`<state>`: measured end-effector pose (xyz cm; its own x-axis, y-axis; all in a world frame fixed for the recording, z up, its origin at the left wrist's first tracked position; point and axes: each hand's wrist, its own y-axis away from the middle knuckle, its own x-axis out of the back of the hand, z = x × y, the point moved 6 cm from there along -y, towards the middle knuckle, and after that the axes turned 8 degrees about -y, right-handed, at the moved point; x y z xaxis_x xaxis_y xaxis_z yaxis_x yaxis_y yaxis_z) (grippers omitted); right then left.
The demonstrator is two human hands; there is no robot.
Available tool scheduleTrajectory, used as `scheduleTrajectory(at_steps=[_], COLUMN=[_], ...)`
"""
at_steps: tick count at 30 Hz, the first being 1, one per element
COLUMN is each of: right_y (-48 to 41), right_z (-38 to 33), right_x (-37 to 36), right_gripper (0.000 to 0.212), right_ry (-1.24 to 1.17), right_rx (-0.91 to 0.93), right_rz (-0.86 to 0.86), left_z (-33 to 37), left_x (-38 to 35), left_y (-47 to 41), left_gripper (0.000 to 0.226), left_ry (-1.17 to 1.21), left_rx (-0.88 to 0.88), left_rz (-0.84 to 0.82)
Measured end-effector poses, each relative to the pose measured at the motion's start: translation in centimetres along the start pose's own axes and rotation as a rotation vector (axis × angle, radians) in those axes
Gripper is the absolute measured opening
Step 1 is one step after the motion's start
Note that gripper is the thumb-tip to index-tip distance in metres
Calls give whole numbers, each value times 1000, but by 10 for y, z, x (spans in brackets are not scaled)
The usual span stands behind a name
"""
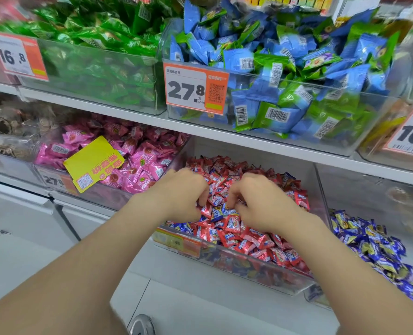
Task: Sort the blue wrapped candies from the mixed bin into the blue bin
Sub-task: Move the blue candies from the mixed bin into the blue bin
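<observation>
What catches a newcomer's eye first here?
The bare left hand and right hand, fingers curled, reach into the clear plastic bin of mostly red wrapped candies at centre. Dark blue wrapped candies are heaped to its right. Above hangs an orange-and-white price tag reading 27.8.

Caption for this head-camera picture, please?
Left hand and right hand rummage in the mixed bin of red and blue candies, beside the blue bin.

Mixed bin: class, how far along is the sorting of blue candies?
Done: the blue bin already holds blue candies. In hand: the left hand and right hand dig, fingers curled, in the mixed bin; any catch is hidden. Left: blue strays among the red candies.
</observation>
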<state>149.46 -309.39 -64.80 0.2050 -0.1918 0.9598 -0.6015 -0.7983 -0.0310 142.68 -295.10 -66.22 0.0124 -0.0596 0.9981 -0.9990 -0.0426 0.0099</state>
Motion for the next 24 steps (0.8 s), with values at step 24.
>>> scheduleTrajectory(at_steps=[24], right_y=[-6], right_z=[12], right_x=[0], right_gripper=[51], right_ry=[-194], right_rx=[-17], right_rz=[20], left_z=[-10], left_x=[-2], left_y=[-11], left_gripper=[18], left_ry=[115], left_rx=[91], left_rz=[73])
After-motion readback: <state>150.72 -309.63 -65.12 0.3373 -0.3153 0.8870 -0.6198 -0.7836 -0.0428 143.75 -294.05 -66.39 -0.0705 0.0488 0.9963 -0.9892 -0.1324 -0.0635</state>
